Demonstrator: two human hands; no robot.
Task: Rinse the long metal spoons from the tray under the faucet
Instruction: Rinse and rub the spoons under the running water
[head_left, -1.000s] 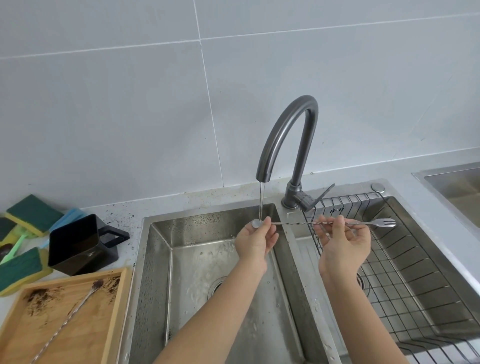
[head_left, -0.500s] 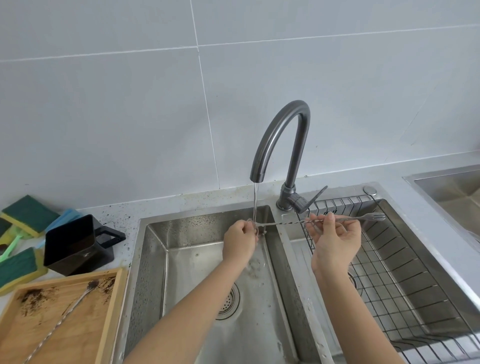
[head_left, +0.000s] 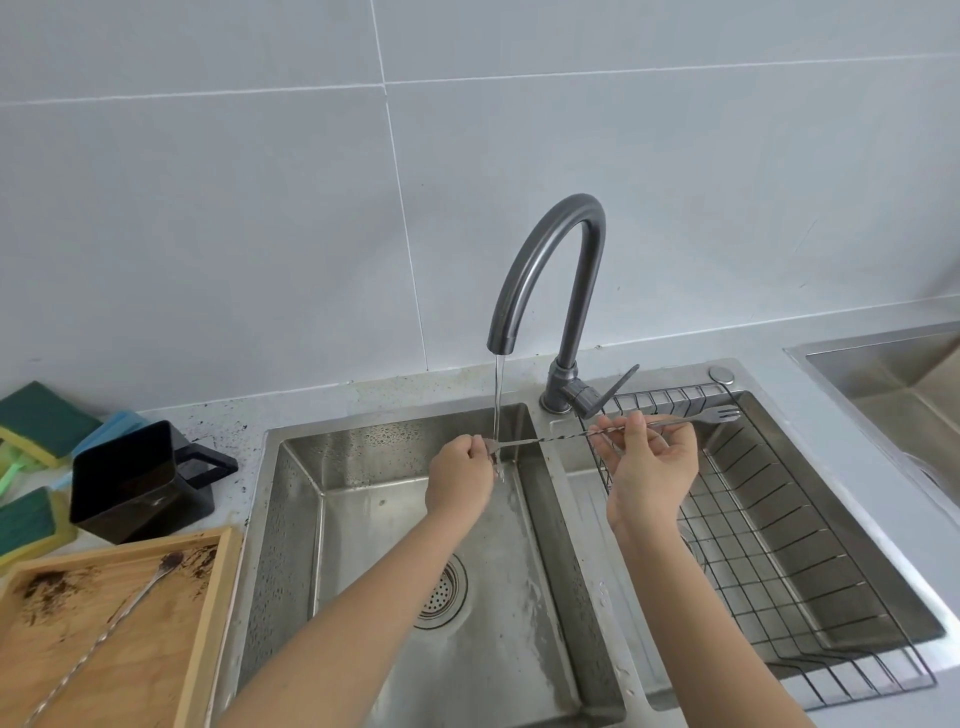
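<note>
A long twisted metal spoon (head_left: 561, 438) with a fork end lies level under the dark gooseneck faucet (head_left: 550, 270), whose water stream hits its left end. My left hand (head_left: 460, 475) is closed over the bowl end in the stream, above the left sink basin (head_left: 363, 519). My right hand (head_left: 649, 467) pinches the shaft near the fork end, over the right basin. A second long spoon (head_left: 104, 634), soiled with brown grounds, lies on the wooden tray (head_left: 208, 613) at the lower left.
A wire rack (head_left: 779, 545) sits in the right basin. A black square cup (head_left: 130, 478) and green-yellow sponges (head_left: 36, 421) stand on the counter left of the sink. Another steel basin (head_left: 893, 374) shows at the far right.
My left hand has curled from fingertip rubbing into a closed grip over the spoon's bowl end under the stream. The right hand still holds the shaft level.
</note>
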